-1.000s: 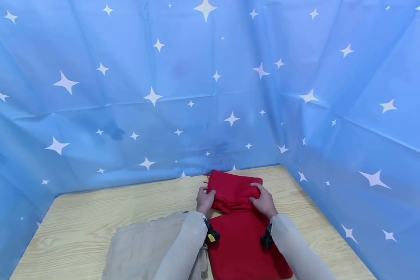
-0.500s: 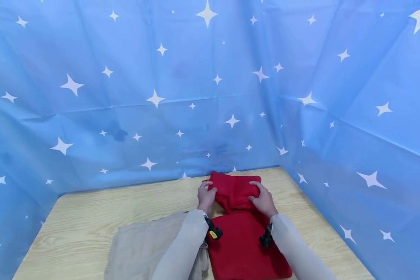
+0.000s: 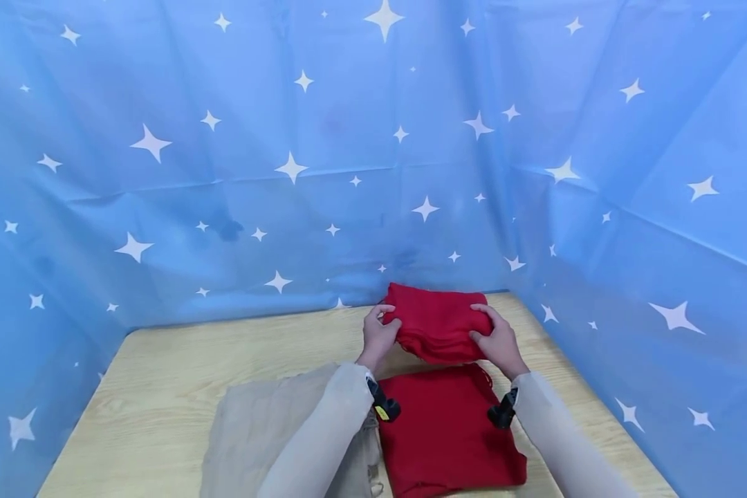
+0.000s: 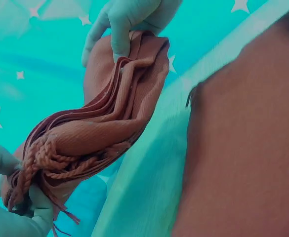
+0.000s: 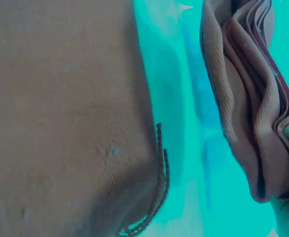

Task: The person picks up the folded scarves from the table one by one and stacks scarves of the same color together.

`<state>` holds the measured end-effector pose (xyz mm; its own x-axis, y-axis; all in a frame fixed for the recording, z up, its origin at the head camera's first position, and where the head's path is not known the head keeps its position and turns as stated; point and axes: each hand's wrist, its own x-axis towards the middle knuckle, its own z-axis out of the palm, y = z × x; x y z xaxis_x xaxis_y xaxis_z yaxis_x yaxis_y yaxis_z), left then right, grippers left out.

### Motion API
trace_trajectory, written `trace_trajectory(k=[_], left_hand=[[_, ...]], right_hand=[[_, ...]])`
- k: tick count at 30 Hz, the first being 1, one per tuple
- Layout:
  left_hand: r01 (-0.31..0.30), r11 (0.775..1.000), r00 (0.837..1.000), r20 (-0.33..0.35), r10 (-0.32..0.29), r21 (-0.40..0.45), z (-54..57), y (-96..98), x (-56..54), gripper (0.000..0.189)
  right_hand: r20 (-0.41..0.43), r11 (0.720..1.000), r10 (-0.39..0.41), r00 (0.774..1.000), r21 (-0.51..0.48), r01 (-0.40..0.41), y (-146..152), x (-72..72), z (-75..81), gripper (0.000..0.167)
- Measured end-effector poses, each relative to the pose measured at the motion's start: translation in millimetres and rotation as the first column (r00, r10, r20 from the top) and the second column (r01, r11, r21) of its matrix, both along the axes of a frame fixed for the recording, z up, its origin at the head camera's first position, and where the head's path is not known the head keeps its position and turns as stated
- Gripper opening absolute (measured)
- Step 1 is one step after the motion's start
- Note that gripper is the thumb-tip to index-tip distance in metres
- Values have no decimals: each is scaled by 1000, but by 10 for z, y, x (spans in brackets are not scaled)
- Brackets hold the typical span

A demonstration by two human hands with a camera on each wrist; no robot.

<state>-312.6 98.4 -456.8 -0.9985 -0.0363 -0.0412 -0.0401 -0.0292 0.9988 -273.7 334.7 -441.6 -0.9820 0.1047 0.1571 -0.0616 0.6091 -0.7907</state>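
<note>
A folded red scarf (image 3: 438, 317) is held up near the back of the table, its stacked layers facing the person. My left hand (image 3: 380, 333) grips its left end, and in the left wrist view twisted fringe tassels (image 4: 50, 160) bunch beside those fingers. At the opposite end my right hand (image 3: 500, 344) pinches the layers between thumb and fingers. Nearer the person, a second folded red cloth (image 3: 448, 432) lies flat below the scarf. A few dark fringe strands (image 5: 161, 163) hang from its edge in the right wrist view.
To the left, a beige fringed cloth (image 3: 264, 422) lies spread on the wooden table (image 3: 162, 387), partly under the left sleeve (image 3: 324, 432). Blue star-printed curtains (image 3: 236, 166) enclose the back and sides of the table.
Both hands have raised the folded scarf, and bare table now shows between it and the flat red cloth. Its layered front edge faces the person more. The head view has shifted slightly.
</note>
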Motion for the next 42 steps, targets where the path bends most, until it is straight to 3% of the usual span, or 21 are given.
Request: trace_trajectory(k=[4,12,20,33,38,42], left_hand=[[25,999,1000,-5,-25,24,21,20,117,19],[95,995,995,-16,-94,42,-45,57,452,11],[145,986,989,13,-147,78,38,2,731,14],[99,993,995,-23,-98,59,91,-114,920,16],[86,995,995,-59,-83,45,88,-114,1046,15],[45,999,992,-114,-45,-3,17,-95,1181,15]], right_hand=[[8,1000,15,1000,-3,-15,44,111,24,54],[-14,999,8,1000,43,-7,81,444,8,53],[-31,999,-5,999,42,6,62,698,35,53],[-78,999,31,996,18,-30,7,754,107,51],[-104,999,36,994,31,-33,-7,809,113,50],[-76,999,43,996,23,-42,-25,892,84,50]])
